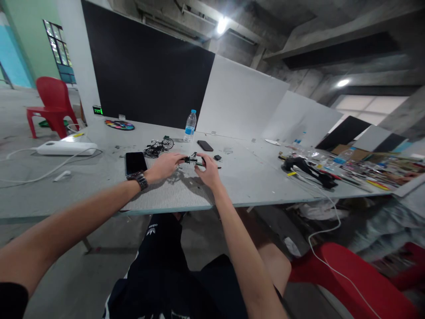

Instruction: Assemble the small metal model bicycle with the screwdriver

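Observation:
My left hand point(168, 164), with a dark watch point(142, 180) on its wrist, pinches one end of a small black part point(190, 159) just above the table. The fingers of my right hand point(210, 173) close on the part's other end. A thin green stick-like piece point(198, 164) shows by the right fingertips; whether it is held or lies on the table I cannot tell. Behind my left hand lies a black miniature bicycle point(158, 147) with spoked wheels. Beyond my right hand is a small dark object point(217, 157), too small to name.
Phones lie beside my left wrist point(135, 163) and behind my hands point(205, 145). A water bottle point(190, 126) stands near the black panel point(149, 66). At left are a white power strip point(66, 148) and a colourful disc point(119, 125). Clutter and a black device point(308, 170) lie right.

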`<act>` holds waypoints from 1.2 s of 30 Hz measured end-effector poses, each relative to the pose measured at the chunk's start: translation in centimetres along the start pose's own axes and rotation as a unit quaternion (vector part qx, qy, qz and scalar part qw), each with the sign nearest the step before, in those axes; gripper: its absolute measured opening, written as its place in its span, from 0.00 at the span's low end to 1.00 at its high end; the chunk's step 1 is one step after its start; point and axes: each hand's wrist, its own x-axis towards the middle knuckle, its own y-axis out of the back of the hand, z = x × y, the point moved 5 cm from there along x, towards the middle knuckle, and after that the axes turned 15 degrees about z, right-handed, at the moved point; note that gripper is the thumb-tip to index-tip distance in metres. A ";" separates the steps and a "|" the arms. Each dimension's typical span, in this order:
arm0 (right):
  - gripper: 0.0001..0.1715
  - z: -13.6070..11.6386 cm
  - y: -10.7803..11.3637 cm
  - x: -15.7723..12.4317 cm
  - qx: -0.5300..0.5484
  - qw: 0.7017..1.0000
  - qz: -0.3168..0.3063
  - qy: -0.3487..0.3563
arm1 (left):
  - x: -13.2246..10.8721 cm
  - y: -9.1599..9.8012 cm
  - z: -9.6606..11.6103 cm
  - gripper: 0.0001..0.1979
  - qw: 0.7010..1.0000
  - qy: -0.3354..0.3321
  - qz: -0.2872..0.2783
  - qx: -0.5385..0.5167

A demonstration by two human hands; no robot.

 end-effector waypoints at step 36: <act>0.12 -1.1 1.3 0.1 0.020 0.995 0.088 0.030 | -0.1 2.3 2.3 0.27 0.979 -0.126 0.078 0.140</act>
